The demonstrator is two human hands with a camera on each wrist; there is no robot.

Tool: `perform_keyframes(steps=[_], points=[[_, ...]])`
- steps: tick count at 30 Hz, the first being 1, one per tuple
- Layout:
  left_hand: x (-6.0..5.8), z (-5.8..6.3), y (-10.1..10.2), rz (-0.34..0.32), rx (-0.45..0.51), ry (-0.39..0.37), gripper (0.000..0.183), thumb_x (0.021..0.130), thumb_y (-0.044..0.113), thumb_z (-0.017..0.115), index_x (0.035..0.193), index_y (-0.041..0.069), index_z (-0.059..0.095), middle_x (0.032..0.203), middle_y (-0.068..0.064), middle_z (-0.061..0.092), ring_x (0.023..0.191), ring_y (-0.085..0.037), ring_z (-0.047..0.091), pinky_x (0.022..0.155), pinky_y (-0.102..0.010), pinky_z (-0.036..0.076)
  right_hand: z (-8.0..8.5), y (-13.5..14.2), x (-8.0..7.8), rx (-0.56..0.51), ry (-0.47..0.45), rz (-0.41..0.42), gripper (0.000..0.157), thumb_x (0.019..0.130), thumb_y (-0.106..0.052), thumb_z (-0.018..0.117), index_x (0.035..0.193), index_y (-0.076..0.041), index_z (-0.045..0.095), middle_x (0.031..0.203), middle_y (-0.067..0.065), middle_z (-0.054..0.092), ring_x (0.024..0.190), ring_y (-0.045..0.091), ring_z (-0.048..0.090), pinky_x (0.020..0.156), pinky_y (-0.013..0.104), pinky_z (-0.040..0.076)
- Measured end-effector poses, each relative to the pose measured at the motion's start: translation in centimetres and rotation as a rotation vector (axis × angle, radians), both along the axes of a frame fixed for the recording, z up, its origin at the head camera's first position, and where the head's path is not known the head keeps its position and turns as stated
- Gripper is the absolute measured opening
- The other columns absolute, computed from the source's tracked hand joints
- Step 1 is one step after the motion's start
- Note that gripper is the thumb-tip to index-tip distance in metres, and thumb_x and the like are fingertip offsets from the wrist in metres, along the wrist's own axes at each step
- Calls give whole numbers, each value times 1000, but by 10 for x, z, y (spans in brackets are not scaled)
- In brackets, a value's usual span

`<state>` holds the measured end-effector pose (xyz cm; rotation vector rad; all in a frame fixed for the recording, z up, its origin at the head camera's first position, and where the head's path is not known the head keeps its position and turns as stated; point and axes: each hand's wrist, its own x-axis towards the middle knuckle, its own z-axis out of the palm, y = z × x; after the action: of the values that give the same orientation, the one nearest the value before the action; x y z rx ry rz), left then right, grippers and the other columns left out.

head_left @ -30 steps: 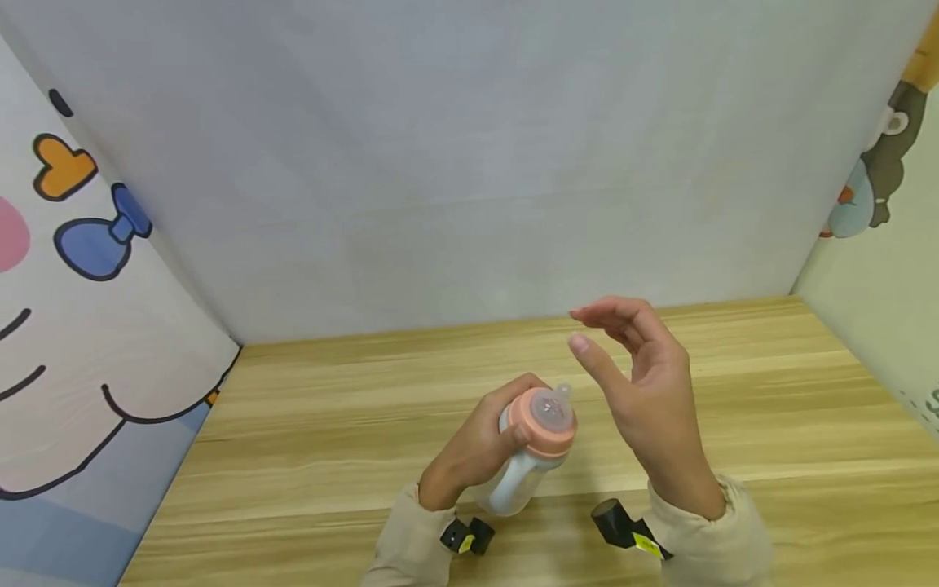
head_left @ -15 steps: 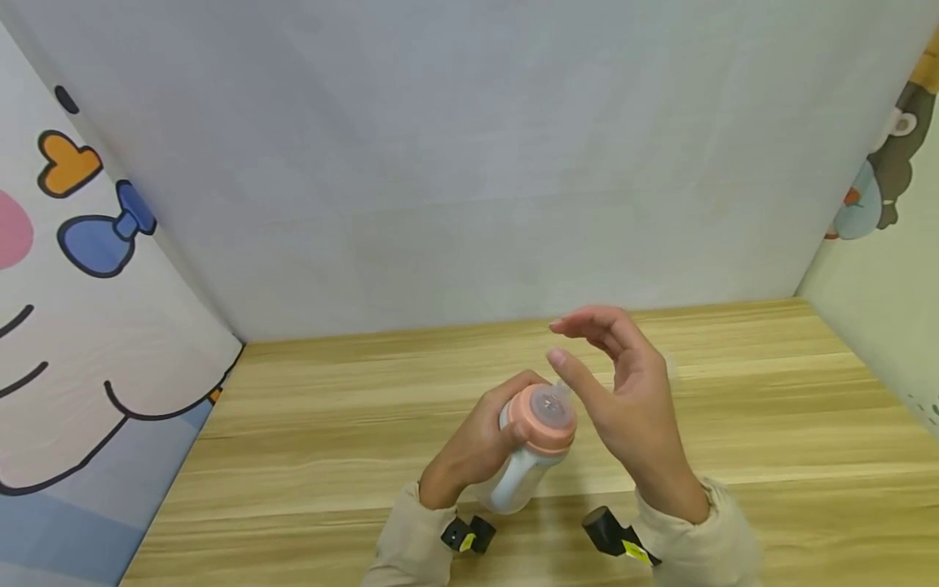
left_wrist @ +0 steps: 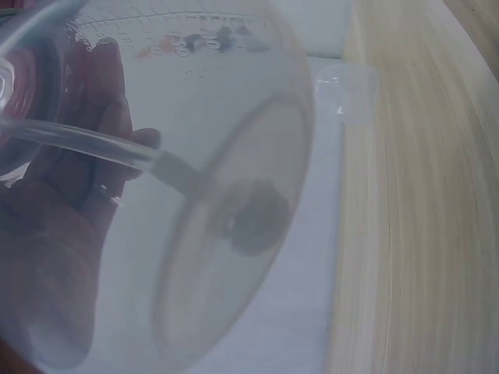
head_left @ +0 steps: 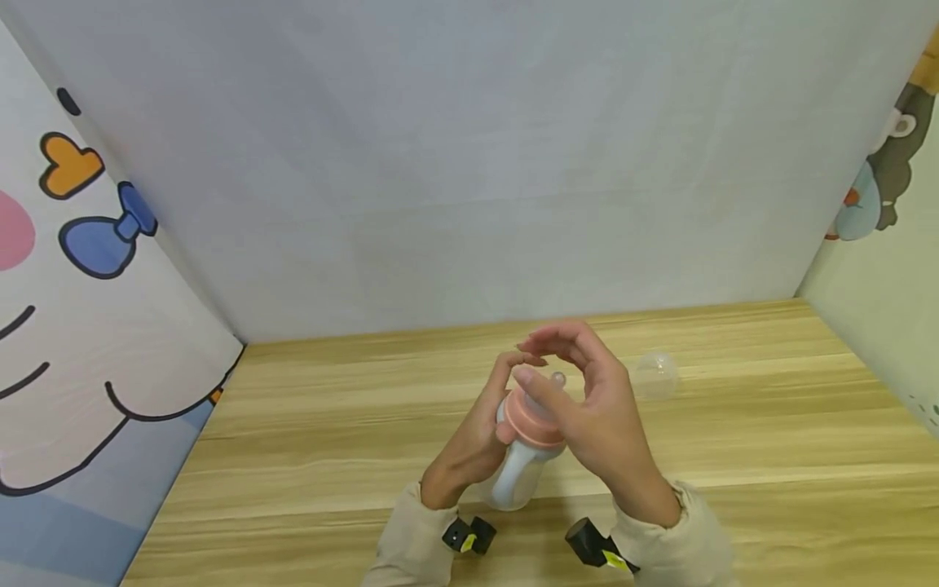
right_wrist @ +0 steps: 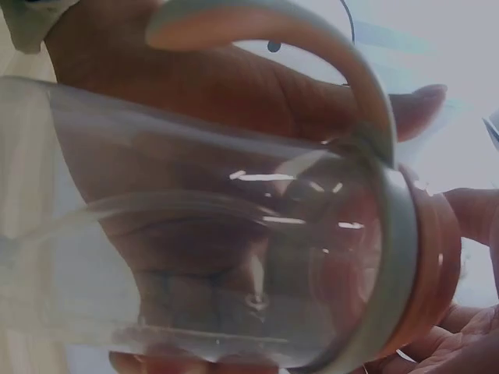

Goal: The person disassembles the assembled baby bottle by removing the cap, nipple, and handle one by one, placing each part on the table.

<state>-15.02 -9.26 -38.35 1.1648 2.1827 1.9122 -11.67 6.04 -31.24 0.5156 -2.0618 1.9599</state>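
Note:
My left hand [head_left: 469, 440] grips a clear baby bottle [head_left: 517, 485] with a pale handle [head_left: 513, 473] and a pink collar [head_left: 534, 422]. The bottle tilts above the table, its teat [head_left: 558, 380] pointing up and away. My right hand [head_left: 605, 416] is curved around the teat, thumb in front and fingers behind, with a gap between them. Whether it touches the collar is hard to tell. Through the clear wall in the right wrist view, the left palm [right_wrist: 195, 148] lies behind the bottle. A straw [left_wrist: 101, 144] shows inside in the left wrist view.
On the wooden table [head_left: 315, 456], a clear dome cap [head_left: 656, 375] lies right of the right hand. A grey-white wall [head_left: 469, 204] stands at the back, and cartoon-printed panels [head_left: 147, 342] rise at the sides.
My right hand has moved left and slightly down onto the bottle's top, uncovering the clear cap behind it. The bottle has turned a little in my left hand.

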Motion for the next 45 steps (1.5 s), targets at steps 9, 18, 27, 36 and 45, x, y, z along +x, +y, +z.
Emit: perform_keyframes(steps=[9,18,27,36,45], points=[[1,1,0,65,0,3,119,68,96,30,150,10,21,136,-24,48,120,-18,51,105,-35,44,-10,-7,-2,-7,-1,73,30,90,-3,73,116,-4,60,108,14,69,105,19,63,104,34,42],[0,0,1,61,28,57,109,78,86,38,149,6,18,130,-25,49,108,-7,52,93,-26,48,-14,-12,0,3,-89,113,26,87,-9,79,108,-7,63,105,8,68,97,19,65,83,27,55],[-1,-1,0,-111,123,-36,120,70,86,56,152,10,12,116,-34,51,92,-3,59,75,-27,57,-16,-13,0,56,-50,85,9,95,-13,69,93,-5,72,88,11,70,80,11,64,75,28,56],[3,5,0,-81,99,-54,106,79,77,51,150,5,19,110,-33,54,94,-1,57,78,-22,53,-17,-13,0,-8,10,157,12,96,-7,65,89,1,69,68,2,69,61,11,66,64,27,55],[3,6,2,-62,78,12,89,89,70,49,142,0,32,135,-27,42,112,-5,48,96,-24,46,-19,-6,-5,-59,130,336,12,97,4,59,87,2,65,72,5,65,57,8,66,61,23,53]])
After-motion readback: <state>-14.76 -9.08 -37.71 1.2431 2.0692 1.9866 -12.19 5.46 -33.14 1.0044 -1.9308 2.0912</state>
